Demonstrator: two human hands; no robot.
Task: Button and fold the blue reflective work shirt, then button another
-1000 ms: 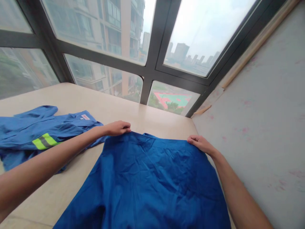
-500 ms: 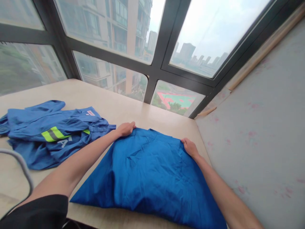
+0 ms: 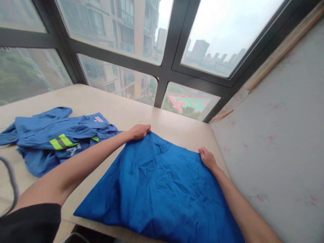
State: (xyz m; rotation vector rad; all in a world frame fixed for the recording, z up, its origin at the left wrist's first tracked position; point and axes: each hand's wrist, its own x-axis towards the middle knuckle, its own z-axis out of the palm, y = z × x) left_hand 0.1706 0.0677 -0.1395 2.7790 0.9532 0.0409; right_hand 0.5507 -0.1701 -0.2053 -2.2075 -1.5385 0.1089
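A bright blue piece of cloth (image 3: 164, 182), wrinkled and wide at the bottom, is spread over the pale ledge, and its near edge runs toward the lower border of the view. My left hand (image 3: 139, 131) is closed on its far left corner. At the far right corner my right hand (image 3: 208, 158) grips the same edge with curled fingers. Between both hands the far edge is stretched fairly straight, sloping down to the right. What kind of item the cloth is cannot be made out.
A crumpled blue work jacket (image 3: 58, 135) with a yellow-green reflective strip lies left, partly behind my left forearm. A grey cable (image 3: 12, 185) loops at the left edge. Window frames (image 3: 162, 72) border the ledge (image 3: 106, 101) behind; a papered wall (image 3: 275, 145) stands right.
Both hands have shifted a little to the right, the left one slightly up, with the cloth's far edge in them. The view has moved slightly as well.
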